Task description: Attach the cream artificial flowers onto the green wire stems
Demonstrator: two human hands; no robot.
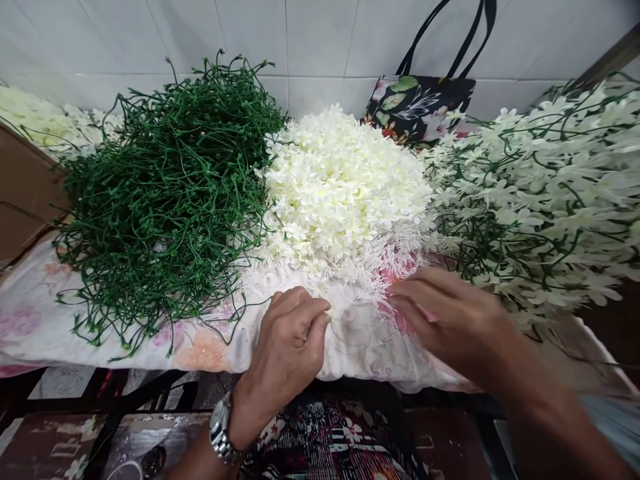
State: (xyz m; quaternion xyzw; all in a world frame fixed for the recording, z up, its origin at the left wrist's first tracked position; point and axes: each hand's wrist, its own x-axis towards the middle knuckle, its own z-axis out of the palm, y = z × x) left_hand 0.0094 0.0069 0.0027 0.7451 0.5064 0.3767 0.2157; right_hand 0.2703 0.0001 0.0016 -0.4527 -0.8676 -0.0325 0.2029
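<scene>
My left hand [293,337], with a metal watch on its wrist, is closed in a pinch above the cloth. A thin green plastic stem [245,310] runs into it from the left; the tip at the fingers is too small to make out. My right hand [445,313] is blurred, thumb and fingers close together beside loose white stamen strands [370,277]; whatever it pinches is hidden. Behind both hands rises a heap of white artificial flower heads [340,180]. To the left lies a big tangled pile of green plastic stems [170,193].
Assembled white flower sprays [545,207] fill the right side. A floral cloth [200,350] covers the work surface. At the back, a black floral bag [420,107] leans on the tiled wall [320,40]. A cardboard box [30,193] stands at far left.
</scene>
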